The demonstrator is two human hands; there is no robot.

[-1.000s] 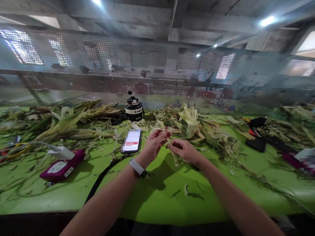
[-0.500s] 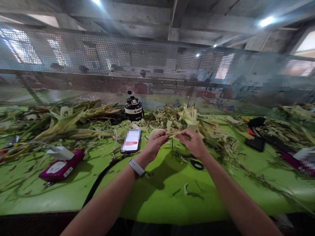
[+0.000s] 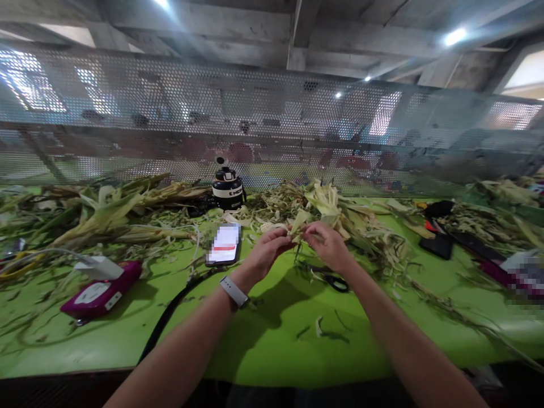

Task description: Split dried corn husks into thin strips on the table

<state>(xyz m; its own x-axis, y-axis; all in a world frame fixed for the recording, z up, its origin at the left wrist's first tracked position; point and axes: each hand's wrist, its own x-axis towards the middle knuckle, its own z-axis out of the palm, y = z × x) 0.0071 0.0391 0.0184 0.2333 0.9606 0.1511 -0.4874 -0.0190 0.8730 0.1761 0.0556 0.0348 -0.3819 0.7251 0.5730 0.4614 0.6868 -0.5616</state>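
Both my hands meet above a bright green table (image 3: 263,345). My left hand (image 3: 267,253), with a white watch on its wrist, pinches one end of a pale corn husk strip (image 3: 300,222). My right hand (image 3: 329,246) grips the same strip from the right side. A heap of corn husks (image 3: 340,218) lies just behind the hands. Black-handled scissors (image 3: 331,279) lie on the table below my right hand.
A phone (image 3: 224,243) with a lit screen lies left of my hands. A black and white bottle (image 3: 228,190) stands behind it. A magenta device (image 3: 101,292) with a white plug sits at left, and a black cable (image 3: 170,311) runs near my left arm. Dark items (image 3: 437,245) lie at right. A perforated metal screen (image 3: 272,124) backs the table.
My right hand rose from near the table up to the husk strip beside my left hand, uncovering the scissors. Both hands then shifted slightly farther toward the husk heap.
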